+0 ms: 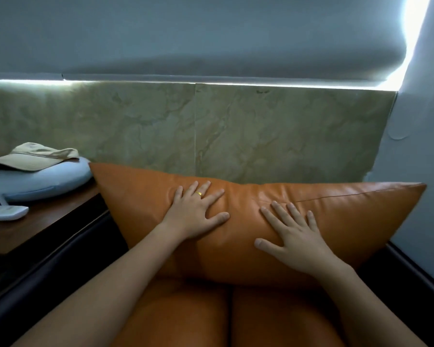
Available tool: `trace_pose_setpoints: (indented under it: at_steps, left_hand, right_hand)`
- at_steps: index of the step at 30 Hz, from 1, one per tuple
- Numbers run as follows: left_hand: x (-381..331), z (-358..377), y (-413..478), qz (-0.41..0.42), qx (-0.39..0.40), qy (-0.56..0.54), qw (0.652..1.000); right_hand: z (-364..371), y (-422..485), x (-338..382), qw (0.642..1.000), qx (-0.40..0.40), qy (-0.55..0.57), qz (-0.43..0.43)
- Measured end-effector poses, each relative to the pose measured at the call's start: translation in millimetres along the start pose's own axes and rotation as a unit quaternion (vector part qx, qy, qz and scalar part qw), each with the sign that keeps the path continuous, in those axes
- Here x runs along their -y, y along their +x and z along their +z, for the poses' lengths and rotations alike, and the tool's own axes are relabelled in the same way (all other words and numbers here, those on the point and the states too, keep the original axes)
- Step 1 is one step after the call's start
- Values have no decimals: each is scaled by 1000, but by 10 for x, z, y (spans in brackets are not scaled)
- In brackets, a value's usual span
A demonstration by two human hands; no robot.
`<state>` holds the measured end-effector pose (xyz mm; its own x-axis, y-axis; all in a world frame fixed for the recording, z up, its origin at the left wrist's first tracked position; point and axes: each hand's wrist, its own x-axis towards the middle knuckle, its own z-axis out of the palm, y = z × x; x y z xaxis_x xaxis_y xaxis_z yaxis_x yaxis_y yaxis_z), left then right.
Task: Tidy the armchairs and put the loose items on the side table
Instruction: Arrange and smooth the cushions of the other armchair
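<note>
as both palms press flat with fingers spread, left hand [194,213] and right hand [295,236] rest on an orange leather cushion [248,241] propped against the armchair [201,316] back, beside the side table [38,221].

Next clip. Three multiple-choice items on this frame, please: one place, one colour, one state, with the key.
1. Where does the beige cap lie? A on the blue pillow; B on the armchair seat; C on the floor.
2. What colour is the cushion under the hands? A grey; B orange; C green.
3. How do the left hand and right hand meet it? A gripping corners; B lifting it; C pressed flat, fingers spread.
Key: A, cap tops the pillow on the side table; B, orange leather; C, fingers straight.
</note>
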<state>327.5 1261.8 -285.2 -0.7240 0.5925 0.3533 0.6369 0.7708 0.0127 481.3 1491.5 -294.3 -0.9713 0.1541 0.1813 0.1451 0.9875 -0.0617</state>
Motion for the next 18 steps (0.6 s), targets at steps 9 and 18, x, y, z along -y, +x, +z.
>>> trace_pose_setpoints:
  at_steps: [9, 18]
  left_hand:
    - [385, 855, 595, -6, -54, -34, 998]
    - [278, 845, 269, -17, -77, -30, 996]
  right_hand:
    - [723, 898, -254, 1000, -8, -4, 18]
    - [768, 541, -129, 997, -78, -6, 19]
